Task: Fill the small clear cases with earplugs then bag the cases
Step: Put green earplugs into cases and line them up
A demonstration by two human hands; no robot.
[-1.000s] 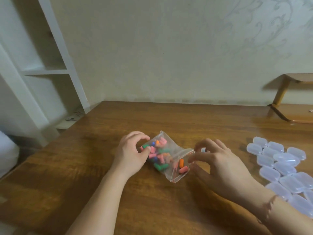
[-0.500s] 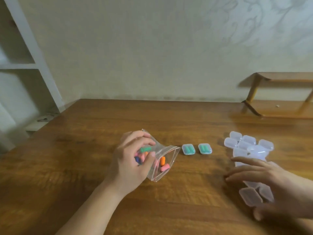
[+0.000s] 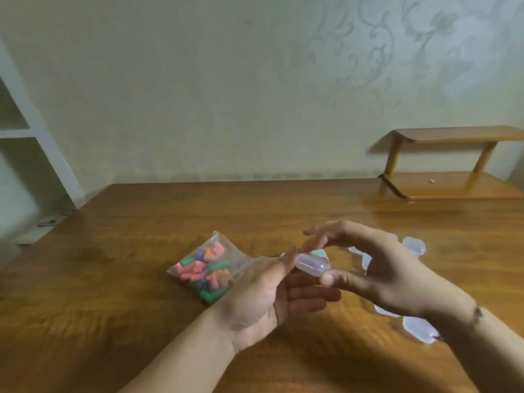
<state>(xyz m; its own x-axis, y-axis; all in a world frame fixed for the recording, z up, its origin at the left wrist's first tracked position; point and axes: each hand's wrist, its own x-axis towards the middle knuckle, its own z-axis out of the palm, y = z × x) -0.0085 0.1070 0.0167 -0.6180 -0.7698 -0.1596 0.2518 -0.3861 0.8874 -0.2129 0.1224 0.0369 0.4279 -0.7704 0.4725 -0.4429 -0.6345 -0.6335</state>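
Hands meet just above the table (image 3: 141, 279), a small clear case (image 3: 312, 264) between them. The right hand (image 3: 388, 273) pinches it, thumb below and fingers arched over, its long axis lying left to right. The left hand (image 3: 272, 296) sits palm-up beneath, thumb tip touching the case's left end, other fingers loosely extended. The case looks empty. Just left of the left hand lies the zip bag (image 3: 205, 269), full of coloured earplugs (image 3: 202, 275). More empty cases (image 3: 416, 327) lie behind and under the right wrist.
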